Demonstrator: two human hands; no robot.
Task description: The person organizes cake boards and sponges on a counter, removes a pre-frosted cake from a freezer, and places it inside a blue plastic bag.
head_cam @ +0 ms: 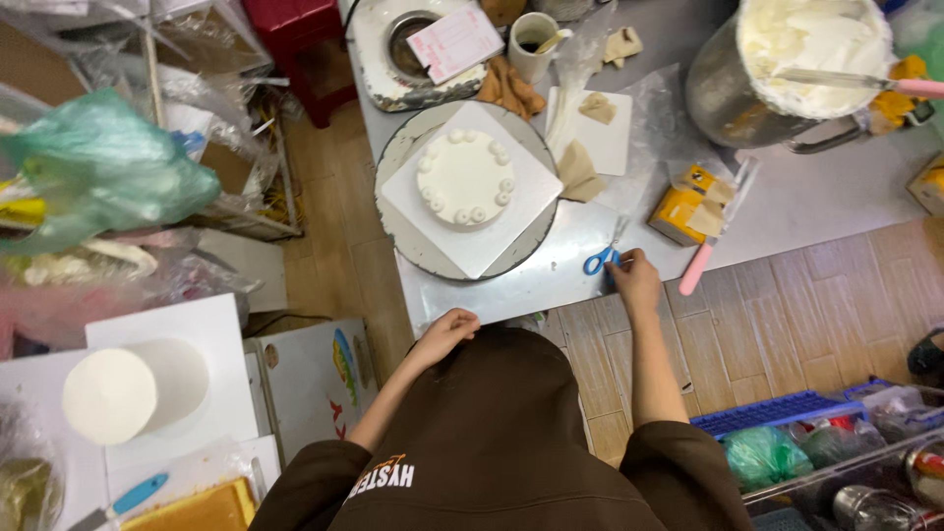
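Grey and flour-smudged, the counter point(787, 206) runs across the top of what we see, with wooden floor below it. On it we find a round turntable point(408, 236) carrying a square white board, and on that board sits a small white cake point(464, 179) ringed with piped dots. At the far right stands a big metal bowl point(733, 93) filled nearly to the rim with white cream, a pink-handled spatula point(855, 82) lying across the top. A white mug point(531, 44) near the back holds a dark liquid and a stick or spoon. Beside the turntable lies an opened yellow box point(683, 206), its contents hidden from us.

Our right hand point(637, 280) rests at the counter's front edge, its fingers closed on the blue-handled scissors point(602, 258), which lie on the counter just beside the turntable. Our left hand point(447, 332) is loosely curled at the counter's edge, holding nothing that we can make out.

Off to the left, a tall plain white cake point(113, 393) stands on another white board.
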